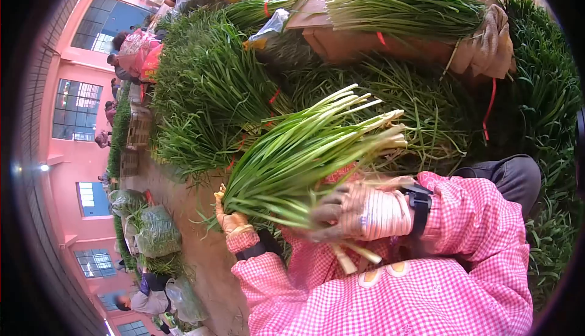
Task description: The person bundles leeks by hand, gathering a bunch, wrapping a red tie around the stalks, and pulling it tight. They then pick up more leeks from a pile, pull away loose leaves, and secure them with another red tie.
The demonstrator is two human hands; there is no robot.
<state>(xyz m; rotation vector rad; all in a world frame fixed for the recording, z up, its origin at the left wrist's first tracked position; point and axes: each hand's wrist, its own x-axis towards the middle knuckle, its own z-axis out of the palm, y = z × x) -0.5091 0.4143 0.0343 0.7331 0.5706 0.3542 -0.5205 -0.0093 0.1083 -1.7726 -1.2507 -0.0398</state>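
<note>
A large loose bunch of garlic chives [304,147], green leaves to the left and pale stem ends to the upper right, lies across in front of my body. My left hand [231,215], in a tan glove, is closed around the leafy side from beneath; the leaves hide most of its fingers. My right hand [347,211], in a greyish glove with pale wrapping round it, is at the bunch's near edge and smeared by motion. A few thick chive stalks [345,258] stick out below it, and its fingers seem closed on them. Both forearms wear pink checked sleeves with dark bands.
A bundle of chives [402,3] rests on a cardboard-covered surface [341,46] ahead. Piled greens [207,86] with red ties stand at left, loose leaves [426,110] beyond the bunch, more greens [542,61] at right. Bagged bundles [157,232] and other people [149,299] are farther left.
</note>
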